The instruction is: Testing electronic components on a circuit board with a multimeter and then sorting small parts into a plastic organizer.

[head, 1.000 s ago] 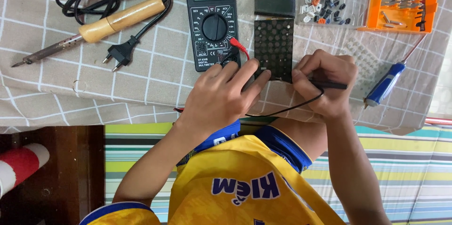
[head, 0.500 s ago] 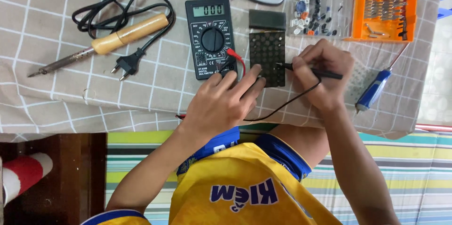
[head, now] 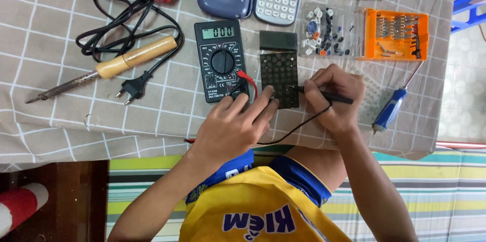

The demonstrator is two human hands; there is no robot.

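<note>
The dark perforated circuit board (head: 279,79) lies flat on the checked cloth (head: 61,120), just past the fingertips of both hands. The black probe (head: 324,95) could slip off its contact point, since the tip is fine and the board looks unclamped. The right hand (head: 336,95) pinches the probe, fingers closed around it. The left hand (head: 235,128) rests with fingers loosely together on the board's near edge, beside the multimeter (head: 221,59); whether it grips the red lead (head: 249,81) I cannot tell.

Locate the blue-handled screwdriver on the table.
The blue-handled screwdriver lies on the checked cloth below the orange bit case, just right of the right hand.
</note>
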